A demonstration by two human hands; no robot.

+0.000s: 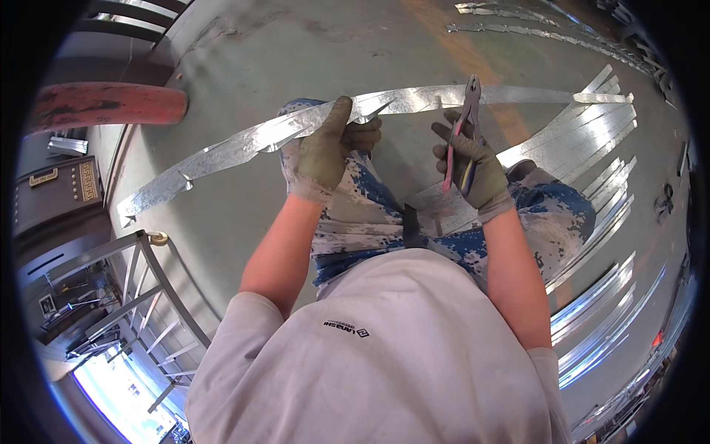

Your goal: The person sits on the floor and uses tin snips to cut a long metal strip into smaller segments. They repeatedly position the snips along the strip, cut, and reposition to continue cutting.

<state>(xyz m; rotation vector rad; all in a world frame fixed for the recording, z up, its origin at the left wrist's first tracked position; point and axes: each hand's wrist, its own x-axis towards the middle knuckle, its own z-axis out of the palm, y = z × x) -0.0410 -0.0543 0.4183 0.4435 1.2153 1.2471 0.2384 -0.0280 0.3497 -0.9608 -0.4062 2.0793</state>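
My left hand (329,148), in a dull green work glove, is closed round a long, thin sheet-metal strip (244,143). The strip is shiny and notched, with bent tabs along its near edge, and it stretches from the far left across to the right. In my gloved right hand (477,166) is a pair of pliers (468,115) with one red and one blue-and-yellow handle. Their jaws point away from me and lie in front of the strip. Whether the jaws touch it I cannot tell.
Flat metal strips (566,137) lie fanned out beside my right knee, with more strips (599,288) further down on the right. Notched strips (518,31) rest on the floor at the far right. A red cylinder (111,103) and a metal frame rack (159,288) stand on the left.
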